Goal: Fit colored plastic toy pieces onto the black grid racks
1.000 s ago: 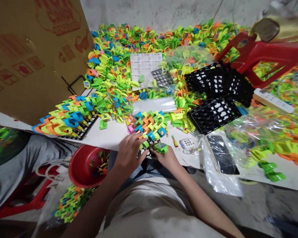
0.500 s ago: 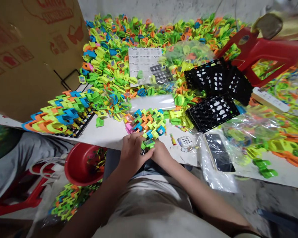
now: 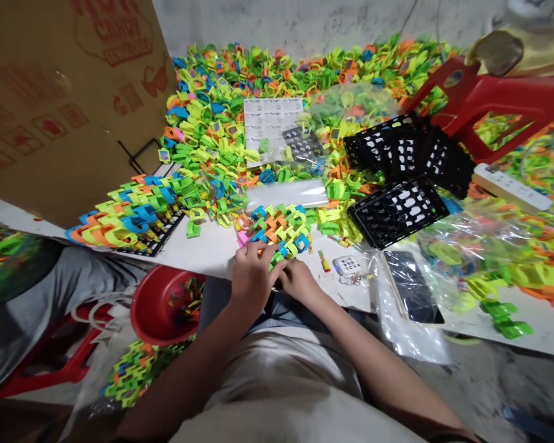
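Note:
My left hand is curled at the table's front edge, its fingers closed around a green toy watch, mostly hidden by the hand. Against its thumb lies my right hand, fingers bent inward; what they grip is out of sight. Just beyond both hands stand close rows of orange, blue, yellow and green toy watches. A small colourful tube and a white pouch with dark print lie to the right of my right hand.
A loose heap of toy watches covers the back. At left, a filled black rack stands by a cardboard box. Black perforated trays, a phone and a power strip are at right. A red bowl sits below.
Both hands have stayed together at the edge and shifted slightly towards the rows. The green watch, plainly visible before, is now mostly covered by my left hand. The view has turned slightly.

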The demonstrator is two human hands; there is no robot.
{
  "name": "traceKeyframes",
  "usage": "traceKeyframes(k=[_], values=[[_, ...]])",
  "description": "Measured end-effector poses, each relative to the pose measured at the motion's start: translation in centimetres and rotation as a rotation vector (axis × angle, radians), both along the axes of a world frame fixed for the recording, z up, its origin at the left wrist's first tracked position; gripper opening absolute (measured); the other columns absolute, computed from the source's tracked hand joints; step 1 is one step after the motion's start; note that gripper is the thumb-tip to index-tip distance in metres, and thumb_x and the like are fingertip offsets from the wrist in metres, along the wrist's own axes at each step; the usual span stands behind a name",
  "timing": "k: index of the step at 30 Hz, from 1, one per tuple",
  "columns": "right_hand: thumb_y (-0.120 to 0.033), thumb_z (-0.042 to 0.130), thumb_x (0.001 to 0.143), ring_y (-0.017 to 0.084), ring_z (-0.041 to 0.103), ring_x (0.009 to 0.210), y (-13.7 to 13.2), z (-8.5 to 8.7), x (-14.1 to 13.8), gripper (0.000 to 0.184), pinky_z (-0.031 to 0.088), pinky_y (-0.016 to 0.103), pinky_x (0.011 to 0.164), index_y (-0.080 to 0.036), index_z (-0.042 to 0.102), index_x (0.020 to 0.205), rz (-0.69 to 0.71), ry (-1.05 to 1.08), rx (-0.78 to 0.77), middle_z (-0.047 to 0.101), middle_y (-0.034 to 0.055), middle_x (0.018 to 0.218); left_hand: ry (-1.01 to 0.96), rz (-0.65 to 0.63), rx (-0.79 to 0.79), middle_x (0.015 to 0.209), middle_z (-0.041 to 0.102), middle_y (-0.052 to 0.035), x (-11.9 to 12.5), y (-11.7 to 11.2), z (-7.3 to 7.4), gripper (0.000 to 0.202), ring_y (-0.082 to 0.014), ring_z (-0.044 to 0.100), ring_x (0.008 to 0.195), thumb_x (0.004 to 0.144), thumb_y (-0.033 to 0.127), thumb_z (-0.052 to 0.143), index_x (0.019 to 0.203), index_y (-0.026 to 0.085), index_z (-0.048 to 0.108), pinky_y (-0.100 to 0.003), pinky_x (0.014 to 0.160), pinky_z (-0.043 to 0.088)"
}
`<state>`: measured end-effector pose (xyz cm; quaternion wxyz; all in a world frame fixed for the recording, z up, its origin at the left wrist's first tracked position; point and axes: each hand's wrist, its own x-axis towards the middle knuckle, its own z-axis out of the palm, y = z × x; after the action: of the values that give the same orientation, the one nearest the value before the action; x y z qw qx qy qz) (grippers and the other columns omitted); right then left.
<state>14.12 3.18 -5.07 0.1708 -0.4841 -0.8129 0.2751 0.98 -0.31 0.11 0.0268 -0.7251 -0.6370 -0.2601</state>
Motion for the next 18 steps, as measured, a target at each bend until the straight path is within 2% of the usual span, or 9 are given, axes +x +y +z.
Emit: traceKeyframes(k=[2,4,6,7,9,11,13,15,18], values=[[-0.016,0.047,0.081,0.017,0.056,0.071,0.2,-0.1,0.1,0.014,0.038,0.023,0.064,-0.013,0.06,0.076,0.027,0.022,-0.012,0.062,0.009,0.075,-0.007,0.024,-0.004,0.1,0.058,-0.0118,0.3,-0.3,0.2,0.032,-0.0252,0.053,0.093,0.083,0.036,0.059,0.109,0.019,0.062,-0.039,0.08,0.041],[-0.017,0.047,0.082,0.017,0.056,0.072,0.3,0.0,0.1,0.014,0.039,0.024,0.065,-0.013,0.06,0.078,0.045,0.041,-0.011,0.062,0.0086,0.077,-0.037,-0.021,-0.004,0.105,0.056,-0.0106,-0.4,-0.3,0.2,0.038,-0.0252,0.051,0.097,0.082,0.036,0.06,0.116,0.022,0.059,-0.039,0.084,0.041],[-0.021,0.05,0.083,0.018,0.057,0.073,0.2,0.1,0.3,0.013,0.04,0.025,0.066,-0.013,0.06,0.082,0.045,0.067,-0.022,0.062,0.0083,0.078,-0.124,-0.058,0.0,0.111,0.053,-0.0085,-2.5,0.3,-0.2,0.04,-0.0235,0.049,0.102,0.085,0.036,0.055,0.123,0.025,0.053,-0.037,0.089,0.041],[-0.023,0.051,0.083,0.018,0.057,0.074,0.0,0.1,0.5,0.013,0.041,0.025,0.066,-0.013,0.06,0.084,0.037,0.1,-0.038,0.062,0.0081,0.078,-0.179,-0.029,0.013,0.112,0.052,-0.0083,-4.0,0.9,-0.6,0.037,-0.0223,0.049,0.105,0.088,0.035,0.049,0.124,0.025,0.052,-0.037,0.092,0.04],[-0.027,0.051,0.083,0.017,0.058,0.073,-0.5,0.0,0.9,0.018,0.044,0.026,0.067,-0.014,0.06,0.092,0.002,0.208,-0.078,0.063,0.007,0.08,-0.25,0.161,0.037,0.115,0.051,-0.0108,-7.7,2.2,-1.6,0.035,-0.0221,0.048,0.111,0.093,0.03,0.037,0.122,0.021,0.053,-0.037,0.096,0.038],[-0.029,0.049,0.085,0.016,0.059,0.074,-1.1,-0.2,1.5,0.023,0.046,0.026,0.069,-0.015,0.059,0.1,-0.053,0.328,-0.091,0.063,0.0061,0.082,-0.188,0.421,-0.031,0.121,0.049,-0.0169,-11.4,3.5,-2.7,0.039,-0.0283,0.044,0.117,0.09,0.03,0.041,0.124,0.014,0.051,-0.043,0.098,0.035],[-0.031,0.048,0.086,0.017,0.06,0.077,-1.7,-0.2,2.1,0.026,0.047,0.028,0.073,-0.016,0.059,0.103,-0.1,0.391,-0.065,0.064,0.0064,0.086,-0.138,0.555,-0.124,0.122,0.05,-0.0212,-14.0,4.2,-3.5,0.046,-0.0333,0.045,0.117,0.086,0.031,0.047,0.126,0.009,0.048,-0.047,0.096,0.036],[-0.031,0.047,0.087,0.017,0.06,0.082,-2.3,0.2,2.5,0.024,0.047,0.029,0.076,-0.016,0.061,0.099,-0.108,0.398,-0.023,0.064,0.0072,0.089,-0.137,0.569,-0.172,0.117,0.056,-0.0208,-15.4,4.0,-3.9,0.045,-0.0334,0.05,0.112,0.084,0.03,0.048,0.125,0.009,0.05,-0.046,0.093,0.038],[-0.031,0.045,0.089,0.017,0.06,0.082,-2.9,1.5,3.0,0.023,0.046,0.028,0.076,-0.017,0.063,0.091,-0.066,0.38,0.018,0.065,0.0072,0.088,-0.167,0.536,-0.198,0.113,0.061,-0.0153,-15.7,2.4,-3.5,0.04,-0.0284,0.057,0.103,0.086,0.03,0.044,0.122,0.014,0.053,-0.039,0.088,0.043]])
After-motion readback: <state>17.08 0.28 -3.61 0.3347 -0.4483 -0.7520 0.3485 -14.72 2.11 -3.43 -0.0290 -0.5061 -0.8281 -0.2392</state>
